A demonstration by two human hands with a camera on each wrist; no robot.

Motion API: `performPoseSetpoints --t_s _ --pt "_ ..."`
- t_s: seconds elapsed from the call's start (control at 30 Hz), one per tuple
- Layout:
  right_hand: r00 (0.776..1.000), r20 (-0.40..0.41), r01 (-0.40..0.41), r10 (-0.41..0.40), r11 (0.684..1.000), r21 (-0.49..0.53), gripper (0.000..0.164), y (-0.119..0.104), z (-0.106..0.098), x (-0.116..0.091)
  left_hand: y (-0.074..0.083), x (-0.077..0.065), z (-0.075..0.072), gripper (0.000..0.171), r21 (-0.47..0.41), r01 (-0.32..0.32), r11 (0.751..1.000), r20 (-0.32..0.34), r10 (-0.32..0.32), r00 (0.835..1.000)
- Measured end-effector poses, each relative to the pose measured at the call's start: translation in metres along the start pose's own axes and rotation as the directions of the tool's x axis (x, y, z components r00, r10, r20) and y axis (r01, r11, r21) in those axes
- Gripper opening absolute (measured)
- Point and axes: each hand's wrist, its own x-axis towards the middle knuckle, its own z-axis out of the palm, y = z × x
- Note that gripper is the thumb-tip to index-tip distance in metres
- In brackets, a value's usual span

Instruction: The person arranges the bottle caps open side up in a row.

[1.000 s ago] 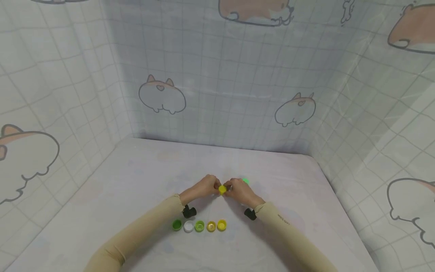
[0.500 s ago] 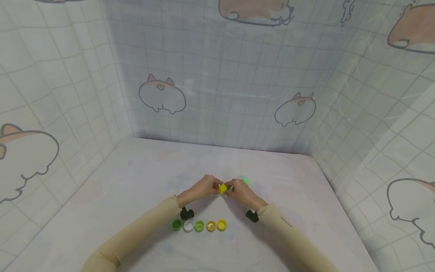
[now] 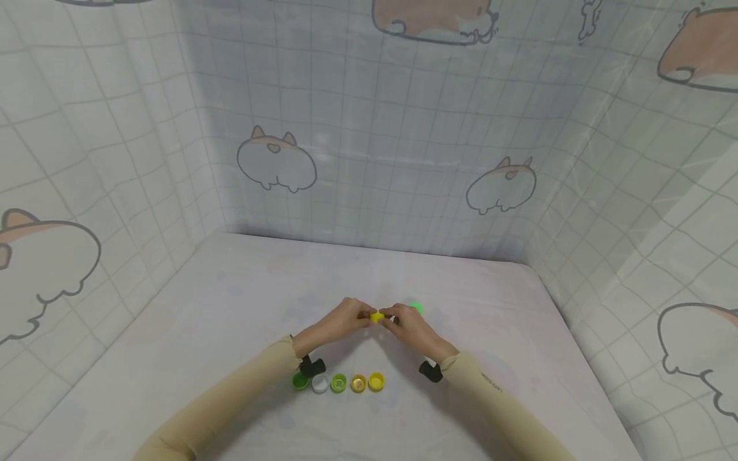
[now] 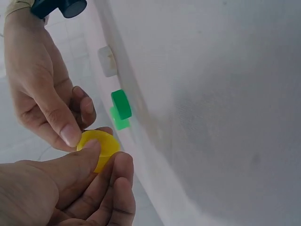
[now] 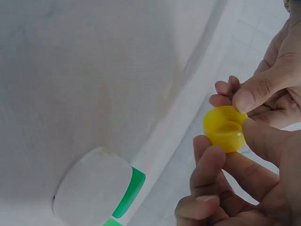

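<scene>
"While pinched up in the air like that, where to place the yellow piece (image 5: 217,123)?"

"Over the middle of the table (image 3: 277,275), held above the surface, between left hand (image 3: 343,318) and right hand (image 3: 412,326). Not set down anywhere."

"And the grip?"

"Doubled. Pinched by the left, with thumb laid across the yellow and fingertips behind; pinched by the right from the other side, again thumb against fingers."

"Soft or stiff?"

"Cannot tell. Apparently dented or folded across the face, going by the right wrist view, but too blurred to settle."

"Which step, then?"

"Probably mid-handling: turning or working the piece two-handed, rather than fetching or placing. Only a judgement."

"Anything else about?"

"On the table past the right hand, a green piece (image 4: 121,104) and near it a white piece (image 4: 107,61). Closer to the person, in a row: dark green cup (image 3: 299,382), white cup (image 3: 320,384), light green cup (image 3: 338,383), amber cup (image 3: 358,384), yellow cup (image 3: 377,382). All untouched by either hand."

"Next move?"

"Likely calls for one firm pinch while easing the other off, then, if bound for the row, lowering gently near the yellow cup. Mind any slip from between the fingertips."
</scene>
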Motion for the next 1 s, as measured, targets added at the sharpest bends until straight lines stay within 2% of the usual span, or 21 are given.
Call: performPoseSetpoints --t_s 0.2,0.37,0.53,0.63,0.8,1.0 --pt "0.999 -0.045 0.001 0.003 0.996 0.085 0.029 0.002 0.001 -0.001 0.000 -0.007 -0.001 0.025 -0.051 0.014 0.999 -0.003 -0.014 1.000" --pt "0.997 -0.080 -0.006 0.015 0.993 0.117 0.026 0.001 0.003 -0.001 -0.001 -0.012 0.000 0.031 -0.074 0.029 0.997 -0.016 -0.030 0.999" --pt "0.993 -0.114 0.008 0.011 0.986 0.164 0.023 0.002 0.003 -0.001 0.001 -0.013 -0.001 0.039 -0.106 0.007 0.994 -0.045 -0.012 0.999" --pt "0.992 -0.124 0.003 0.022 0.980 0.197 0.022 0.002 0.002 -0.001 0.002 -0.013 -0.002 0.037 -0.122 -0.015 0.992 -0.055 0.008 0.998" --pt "0.994 -0.111 0.003 0.023 0.975 0.223 0.020 0.002 0.001 -0.001 0.004 -0.014 -0.004 0.030 -0.120 -0.030 0.992 -0.075 0.021 0.997" --pt "0.999 -0.050 0.021 -0.013 0.984 0.177 0.025 0.002 -0.004 -0.002 0.008 -0.016 -0.009 0.029 -0.027 -0.045 0.999 -0.105 0.042 0.994"
